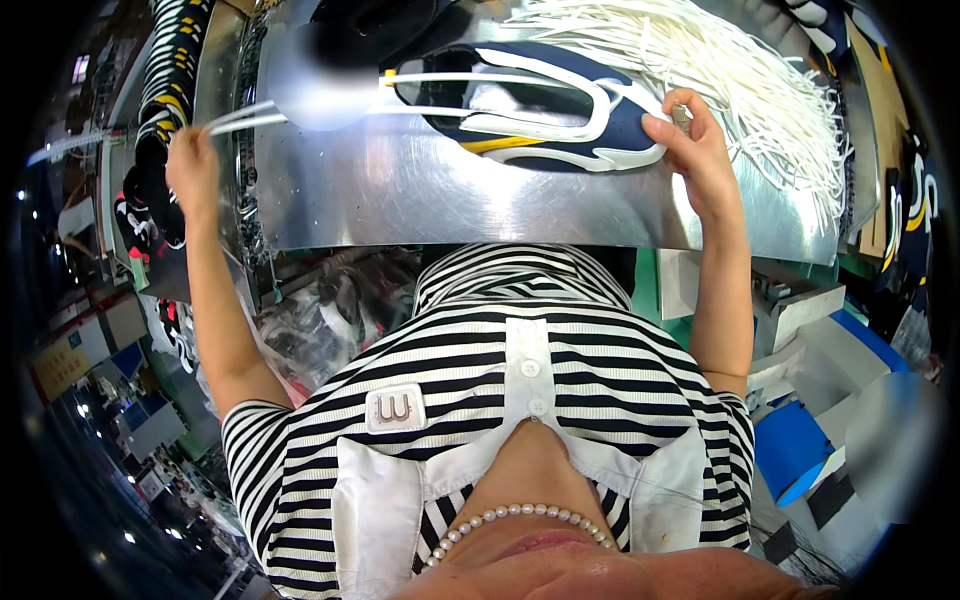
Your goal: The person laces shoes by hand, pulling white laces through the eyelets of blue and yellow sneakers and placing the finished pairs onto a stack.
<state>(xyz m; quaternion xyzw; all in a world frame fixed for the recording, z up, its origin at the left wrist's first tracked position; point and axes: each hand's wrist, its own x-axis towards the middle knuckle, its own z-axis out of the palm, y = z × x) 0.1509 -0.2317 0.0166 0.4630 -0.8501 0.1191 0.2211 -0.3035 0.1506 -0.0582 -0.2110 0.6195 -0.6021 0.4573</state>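
A navy, white and yellow shoe upper lies on a metal tabletop, its toe to the right. White shoelace runs in two strands from the upper toward the left. Beyond the table's left edge, my left hand is closed on the far end of these strands, which are drawn nearly straight. At the toe, my right hand pinches the rim of the upper between thumb and fingers. A pale blur hides part of the strands between the upper and my left hand.
A thick spread of loose white shoelaces covers the table's back right. Nested striped shoe uppers form a long stack on the left. More uppers hang at the far right. Clear plastic bags lie below the table, left of my body.
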